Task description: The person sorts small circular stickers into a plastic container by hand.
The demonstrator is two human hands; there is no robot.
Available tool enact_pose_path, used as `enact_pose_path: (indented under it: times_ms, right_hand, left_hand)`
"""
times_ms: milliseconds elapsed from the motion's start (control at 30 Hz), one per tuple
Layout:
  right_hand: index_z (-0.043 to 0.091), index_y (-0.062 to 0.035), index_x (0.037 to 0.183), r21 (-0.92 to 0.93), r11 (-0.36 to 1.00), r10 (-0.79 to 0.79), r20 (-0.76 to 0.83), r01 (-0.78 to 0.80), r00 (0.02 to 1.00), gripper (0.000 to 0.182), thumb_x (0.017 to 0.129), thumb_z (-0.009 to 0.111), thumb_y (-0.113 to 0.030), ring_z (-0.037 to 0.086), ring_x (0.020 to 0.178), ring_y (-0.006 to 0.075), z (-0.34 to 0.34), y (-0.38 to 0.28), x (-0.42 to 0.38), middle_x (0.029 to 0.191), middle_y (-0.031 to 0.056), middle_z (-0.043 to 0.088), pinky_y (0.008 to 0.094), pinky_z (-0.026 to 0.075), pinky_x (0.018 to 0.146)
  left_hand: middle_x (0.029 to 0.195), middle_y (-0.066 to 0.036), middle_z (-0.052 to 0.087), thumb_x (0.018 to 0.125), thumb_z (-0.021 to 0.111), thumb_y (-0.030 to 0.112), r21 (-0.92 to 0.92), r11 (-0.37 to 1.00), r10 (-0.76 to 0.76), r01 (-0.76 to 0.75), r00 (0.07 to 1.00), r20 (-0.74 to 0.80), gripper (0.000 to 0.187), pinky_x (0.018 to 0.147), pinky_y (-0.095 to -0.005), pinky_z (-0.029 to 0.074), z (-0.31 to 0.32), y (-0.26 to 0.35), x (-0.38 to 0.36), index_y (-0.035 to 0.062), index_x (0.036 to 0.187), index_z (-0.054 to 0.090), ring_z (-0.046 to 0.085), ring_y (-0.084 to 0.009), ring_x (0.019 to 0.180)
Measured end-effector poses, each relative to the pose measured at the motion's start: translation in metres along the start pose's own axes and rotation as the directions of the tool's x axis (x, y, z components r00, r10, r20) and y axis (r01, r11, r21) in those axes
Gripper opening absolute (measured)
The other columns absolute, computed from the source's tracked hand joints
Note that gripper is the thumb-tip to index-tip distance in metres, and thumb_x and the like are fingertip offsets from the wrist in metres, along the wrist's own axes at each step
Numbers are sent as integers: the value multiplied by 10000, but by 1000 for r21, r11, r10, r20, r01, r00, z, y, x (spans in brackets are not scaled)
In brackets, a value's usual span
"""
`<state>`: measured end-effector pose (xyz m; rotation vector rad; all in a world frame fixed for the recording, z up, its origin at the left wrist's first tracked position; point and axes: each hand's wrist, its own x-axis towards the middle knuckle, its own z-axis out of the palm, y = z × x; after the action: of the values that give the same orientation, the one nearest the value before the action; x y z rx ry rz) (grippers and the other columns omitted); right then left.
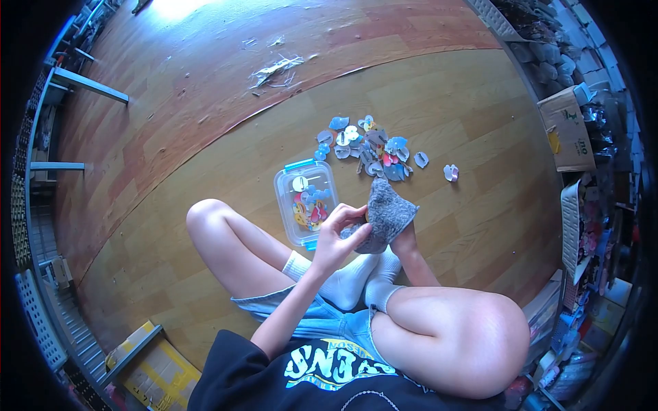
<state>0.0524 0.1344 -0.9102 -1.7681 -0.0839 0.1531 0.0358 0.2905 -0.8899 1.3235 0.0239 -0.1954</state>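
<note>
A grey fuzzy cloth (389, 214) is held up in front of my crossed legs. My left hand (343, 229) pinches its left side, with a small bit of yellow showing by the fingertips. Behind the cloth's right side is my right hand (406, 241), its fingers mostly hidden. Just left of my left hand, a clear plastic box (283, 212) with blue clips holds several colourful small pieces. Beyond the cloth lies a loose pile of small flat pieces (377, 147), grey, blue, white and red. One pinkish-white piece (450, 172) sits apart to the right.
White scraps (277, 68) lie farther off on the wooden floor. Shelves and a cardboard box (567, 130) line the right side. A metal rack (89, 82) stands at the left, and a yellow-taped carton (154, 373) is at the lower left.
</note>
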Motion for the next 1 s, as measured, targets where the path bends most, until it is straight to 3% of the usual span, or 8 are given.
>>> enact_pose_path:
  times_ms: [133, 200, 367, 433, 500, 733, 833, 1000]
  right_hand:
    - [574, -22, 1047, -456, 865, -225, 22, 210, 974, 255, 829, 603, -150, 569, 922, 219, 1, 34, -3, 991, 112, 592, 334, 446, 856]
    - [529, -18, 1119, -4, 994, 111, -158, -113, 981, 324, 836, 601, -157, 541, 1002, 222, 5, 46, -10, 1057, 117, 567, 344, 432, 886]
    - [484, -31, 1176, 391, 915, 158, -114, -102, 981, 346, 868, 567, -165, 519, 1054, 199, 0, 53, -11, 1122, 94, 539, 344, 420, 915]
    - [461, -49, 1202, 880, 450, 369, -26, -155, 929, 353, 886, 546, -184, 521, 1042, 181, -2, 41, -10, 1120, 74, 538, 343, 421, 926]
    - [441, -58, 1219, 845, 512, 306, -13, -153, 952, 353, 913, 501, -223, 528, 1031, 167, -9, 36, -9, 1125, 54, 536, 336, 430, 924]
    - [463, -58, 1198, 831, 548, 231, -42, -94, 972, 310, 938, 450, -227, 543, 1017, 154, -23, 29, -1, 1112, 50, 549, 320, 437, 917]
    - [467, -65, 1195, 844, 520, 303, -35, -135, 952, 312, 939, 448, -243, 548, 1015, 156, -24, 25, 0, 1112, 46, 553, 322, 435, 920]
    - [467, -72, 1200, 881, 457, 345, -53, -118, 937, 337, 933, 456, -278, 542, 1035, 160, -29, 31, -1, 1112, 43, 554, 331, 427, 932]
  left_hand:
    - [838, -34, 616, 788, 695, 127, -85, 976, -212, 202, 968, -137, 233, 745, -228, 459, 13, -4, 7, -15, 936, 583, 582, -100, 830]
    - [831, -35, 616, 791, 692, 127, -45, 985, -173, 168, 977, -125, 230, 739, -226, 457, 13, -3, 13, -11, 941, 586, 579, -94, 825]
    - [850, -45, 618, 833, 651, 141, -137, 987, -112, 85, 973, -204, 174, 720, -205, 446, -7, 3, 23, 7, 925, 589, 576, -80, 772]
    - [888, -68, 614, 859, 620, 140, -163, 981, -160, 109, 927, -339, 188, 698, -214, 479, -32, 6, 26, 2, 966, 551, 606, -116, 780]
    - [933, -99, 608, 866, 608, 146, -268, 963, -128, 31, 928, -350, 235, 675, -246, 528, -56, 13, 26, -6, 1015, 506, 631, -172, 809]
    - [942, -106, 628, 808, 648, 58, 239, 957, -85, 161, 951, -299, 212, 630, -251, 541, -101, -11, 15, -35, 987, 582, 631, -130, 766]
    - [918, -90, 638, 777, 659, 106, 767, 637, -3, 79, 995, -100, 180, 624, -303, 505, -98, -18, 11, 45, 942, 620, 636, -205, 686]
    - [894, -68, 608, 770, 659, 181, 926, 373, 239, -55, 970, -38, 178, 668, -351, 493, -50, 4, 45, 98, 920, 613, 605, -258, 769]
